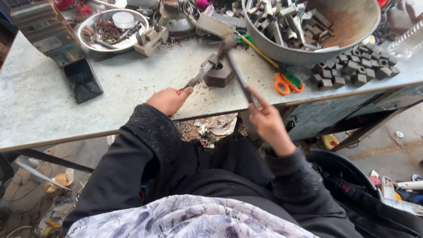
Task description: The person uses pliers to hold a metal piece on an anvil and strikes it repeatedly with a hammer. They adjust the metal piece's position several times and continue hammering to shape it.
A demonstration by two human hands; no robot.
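My left hand (168, 100) grips the red-tipped handles of grey pliers (199, 75), whose jaws reach onto a dark hexagonal metal block (219, 74) on the grey workbench (53, 110). My right hand (267, 122) holds the handle of a hammer (233, 61); its head is just above the block, blurred by motion. What the pliers' jaws clamp is too small to make out.
A large metal basin (352, 26) of metal scrap sits at the back right, with dark small blocks (352, 70) piled beside it. Orange-handled scissors (284, 81) lie right of the block. A round bowl (112, 28) of parts and a black phone (83, 80) are at left.
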